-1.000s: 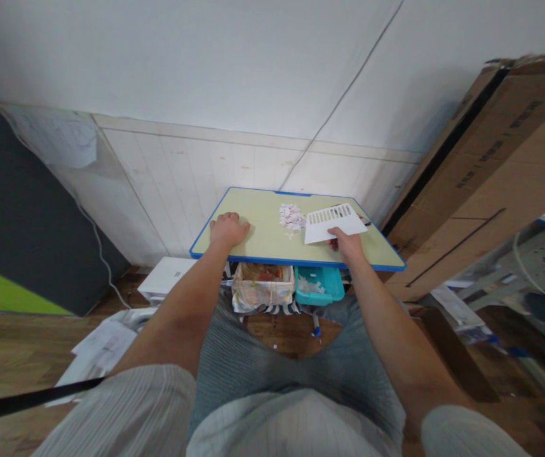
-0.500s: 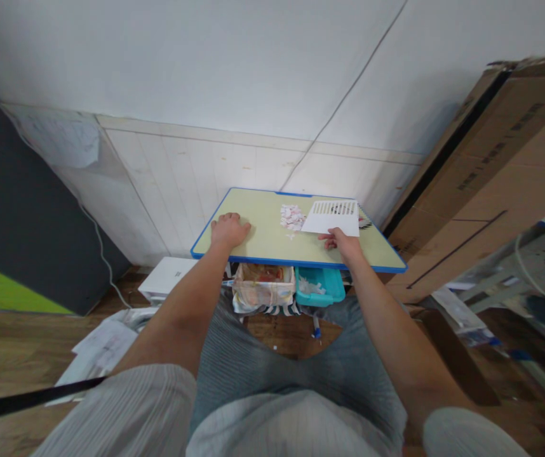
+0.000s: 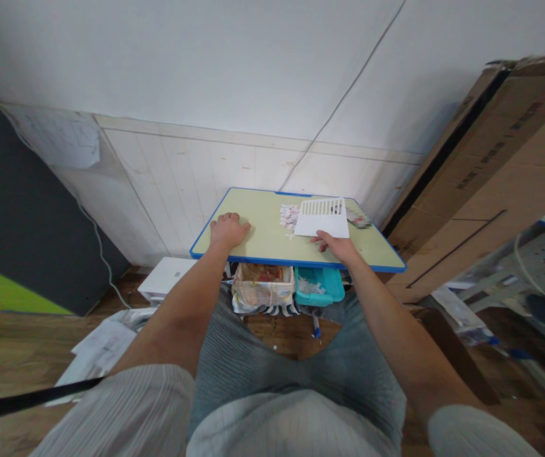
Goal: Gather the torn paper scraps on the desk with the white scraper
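Observation:
My right hand [image 3: 331,244] grips the near edge of a white slotted sheet [image 3: 322,225], its thumb side against the edge. A row of narrow openings runs along the sheet's far end, and dark marks show through a few of them. Against the sheet's left side lies a pile of small white and pinkish paper pieces [image 3: 288,216], partly covered by it. My left hand [image 3: 229,230] rests palm down on the left part of the pale yellow table [image 3: 263,244], holding nothing, fingers spread.
Under the tabletop sit a fabric-lined basket [image 3: 263,297] and a turquoise bin [image 3: 322,298] with white scraps. A pixelated item [image 3: 359,218] lies at the table's right. Large cardboard [image 3: 501,171] leans on the right; a white box [image 3: 165,277] stands at lower left.
My right hand and the slotted sheet have shifted left, nearer the paper pieces. More of the pixelated item now shows at right. My left hand has stayed in place.

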{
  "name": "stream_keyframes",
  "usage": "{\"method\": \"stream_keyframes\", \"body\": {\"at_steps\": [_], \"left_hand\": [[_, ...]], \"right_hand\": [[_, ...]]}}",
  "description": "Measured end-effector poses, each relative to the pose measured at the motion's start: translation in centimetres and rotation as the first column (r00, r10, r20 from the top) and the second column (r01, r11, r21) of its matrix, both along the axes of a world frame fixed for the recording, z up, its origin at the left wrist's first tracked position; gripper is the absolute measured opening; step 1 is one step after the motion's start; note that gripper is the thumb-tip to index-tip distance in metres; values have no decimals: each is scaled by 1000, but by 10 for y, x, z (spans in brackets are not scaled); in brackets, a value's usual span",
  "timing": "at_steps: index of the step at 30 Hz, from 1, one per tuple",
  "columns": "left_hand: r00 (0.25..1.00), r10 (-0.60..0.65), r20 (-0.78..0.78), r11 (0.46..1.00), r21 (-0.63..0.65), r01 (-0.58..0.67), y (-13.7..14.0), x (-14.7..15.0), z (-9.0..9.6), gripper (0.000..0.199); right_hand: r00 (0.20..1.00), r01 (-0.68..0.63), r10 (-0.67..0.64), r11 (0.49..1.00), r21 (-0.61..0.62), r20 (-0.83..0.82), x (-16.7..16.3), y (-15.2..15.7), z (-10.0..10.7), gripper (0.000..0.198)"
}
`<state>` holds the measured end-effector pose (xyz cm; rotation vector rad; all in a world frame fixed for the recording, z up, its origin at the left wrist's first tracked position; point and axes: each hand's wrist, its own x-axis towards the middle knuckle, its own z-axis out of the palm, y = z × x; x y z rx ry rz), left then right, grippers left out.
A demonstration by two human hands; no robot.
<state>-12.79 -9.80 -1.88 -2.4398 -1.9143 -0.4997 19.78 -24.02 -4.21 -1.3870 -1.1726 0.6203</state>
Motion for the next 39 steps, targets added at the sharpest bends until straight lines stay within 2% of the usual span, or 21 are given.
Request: {"method": "stream_keyframes", "body": {"at_steps": [4,9,14,21,24,33,39], "left_hand": [[1000,-6,1,1000,14,6,0,0,-1,63],[1000,-5,0,1000,6,5,2,-1,-2,64],[1000,-5,5,1000,-4,5,2,-1,-1,64],[1000,-5,14,1000,1,5,1,-1,-2,63],[1000,-4,11,1000,3,4,2,0,-2,63],[1000,-3,13,1000,3,3,3,-1,-3,62],[1000,-5,11,1000,6,5,2,-1,-2,62]], "right_hand": [[999,5,-5,1000,-6,33,1,2,-3,22],[999,52,-52,999,1,4,-1,3,-3,15],[985,94,-93,996,1,-145,-3,3,0,9],[942,199,-189,980,8,-276,3,3,7,15],[931,204,-191,979,10,-312,3,3,9,17],[927,205,-198,979,-11,-319,0,1,8,13],[906,276,-256,961,13,-338,6,1,7,18]]}}
